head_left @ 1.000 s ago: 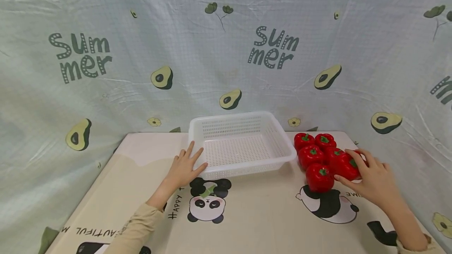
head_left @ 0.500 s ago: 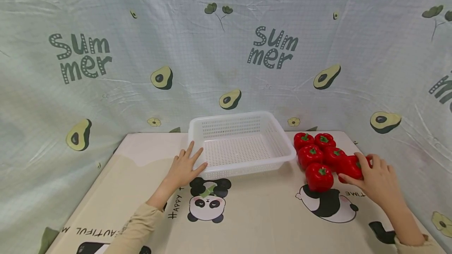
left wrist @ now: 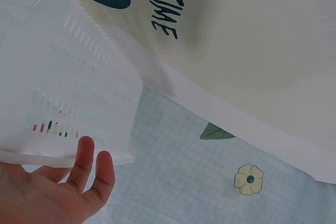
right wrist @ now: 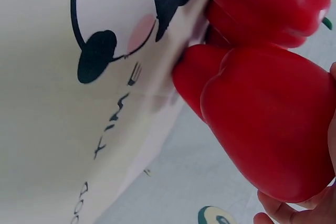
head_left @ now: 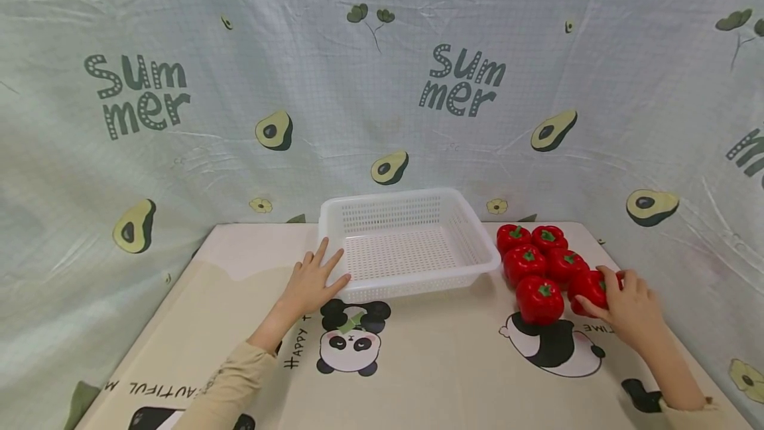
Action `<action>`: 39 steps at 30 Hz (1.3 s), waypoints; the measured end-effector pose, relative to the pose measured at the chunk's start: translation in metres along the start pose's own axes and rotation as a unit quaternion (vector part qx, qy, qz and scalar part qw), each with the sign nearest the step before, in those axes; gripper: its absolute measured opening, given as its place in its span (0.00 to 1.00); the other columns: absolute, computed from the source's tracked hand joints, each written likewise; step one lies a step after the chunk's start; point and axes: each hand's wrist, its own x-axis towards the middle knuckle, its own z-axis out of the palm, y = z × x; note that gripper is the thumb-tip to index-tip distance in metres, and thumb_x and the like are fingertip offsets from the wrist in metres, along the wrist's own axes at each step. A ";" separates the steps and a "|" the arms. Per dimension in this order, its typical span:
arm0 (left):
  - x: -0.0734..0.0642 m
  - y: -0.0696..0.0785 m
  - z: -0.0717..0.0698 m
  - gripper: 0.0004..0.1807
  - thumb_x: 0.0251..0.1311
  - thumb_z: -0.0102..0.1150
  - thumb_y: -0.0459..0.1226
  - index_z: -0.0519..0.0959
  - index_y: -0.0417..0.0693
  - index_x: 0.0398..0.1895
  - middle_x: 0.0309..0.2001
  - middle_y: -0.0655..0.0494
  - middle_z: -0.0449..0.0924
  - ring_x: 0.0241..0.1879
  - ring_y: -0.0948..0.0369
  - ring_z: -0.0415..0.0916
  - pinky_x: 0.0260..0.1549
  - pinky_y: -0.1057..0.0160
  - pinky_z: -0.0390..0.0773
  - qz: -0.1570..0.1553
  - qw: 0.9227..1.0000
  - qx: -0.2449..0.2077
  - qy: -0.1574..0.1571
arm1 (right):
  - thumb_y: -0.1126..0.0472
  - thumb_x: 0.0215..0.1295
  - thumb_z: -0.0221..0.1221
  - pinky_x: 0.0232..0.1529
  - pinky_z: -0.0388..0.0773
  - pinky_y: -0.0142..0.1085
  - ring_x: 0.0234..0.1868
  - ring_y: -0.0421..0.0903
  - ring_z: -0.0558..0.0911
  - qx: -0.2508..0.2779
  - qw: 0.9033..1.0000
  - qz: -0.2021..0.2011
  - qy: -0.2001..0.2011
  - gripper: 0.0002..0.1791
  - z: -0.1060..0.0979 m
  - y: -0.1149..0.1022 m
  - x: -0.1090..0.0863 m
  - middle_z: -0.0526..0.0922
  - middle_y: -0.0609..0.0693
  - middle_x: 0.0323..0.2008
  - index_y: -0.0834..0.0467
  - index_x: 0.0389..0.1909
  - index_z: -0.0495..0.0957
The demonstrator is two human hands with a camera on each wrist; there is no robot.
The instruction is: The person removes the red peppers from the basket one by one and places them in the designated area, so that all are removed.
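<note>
In the head view, my right hand (head_left: 635,310) grips a shiny red bell pepper (head_left: 587,292) from its right side, fingers over the top and thumb at the near side. The right wrist view shows this bell pepper (right wrist: 268,121) large, with fingertips (right wrist: 275,208) at its edge. It sits at the right end of a group of similar red bell peppers (head_left: 540,300) with green stems. My left hand (head_left: 310,287) rests with spread fingers on the left rim of a white plastic basket (head_left: 394,292). In the left wrist view, two fingers (left wrist: 81,163) lie against the basket's outer wall.
The basket's slotted floor (head_left: 400,254) shows bare. A panda-print cloth covers the table (head_left: 442,363). Behind and at both sides hangs a pale curtain (head_left: 334,85) with avocado prints, close to the table's back edge.
My right hand and its bell pepper have shifted slightly right and down, and the pepper has turned more upright beside the others. My left hand and the basket have stayed still.
</note>
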 end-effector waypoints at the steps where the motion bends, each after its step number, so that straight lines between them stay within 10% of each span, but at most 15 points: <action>1: 0.000 0.000 0.000 0.33 0.57 0.46 0.56 0.63 0.50 0.63 0.68 0.39 0.50 0.48 0.47 0.63 0.39 0.48 0.66 0.000 1.000 0.000 0.000 | 0.35 0.51 0.54 0.28 0.71 0.58 0.33 0.69 0.68 0.002 1.000 0.003 -0.006 0.39 0.001 0.000 0.000 0.66 0.72 0.37 0.67 0.47 0.64; 23: 0.002 0.001 0.001 0.33 0.57 0.46 0.56 0.63 0.51 0.63 0.68 0.40 0.50 0.48 0.47 0.63 0.40 0.47 0.66 -0.004 1.000 -0.001 -0.004 | 0.34 0.45 0.58 0.33 0.69 0.56 0.38 0.66 0.66 0.028 0.993 -0.002 -0.114 0.43 0.019 0.000 -0.007 0.65 0.70 0.40 0.63 0.51 0.61; 39: 0.001 0.000 0.001 0.32 0.58 0.46 0.55 0.63 0.49 0.63 0.67 0.38 0.50 0.48 0.46 0.63 0.39 0.48 0.66 -0.005 1.000 -0.006 -0.003 | 0.58 0.32 0.72 0.35 0.68 0.57 0.41 0.66 0.65 0.097 0.981 0.002 -0.167 0.48 0.017 0.001 -0.005 0.66 0.68 0.41 0.56 0.56 0.55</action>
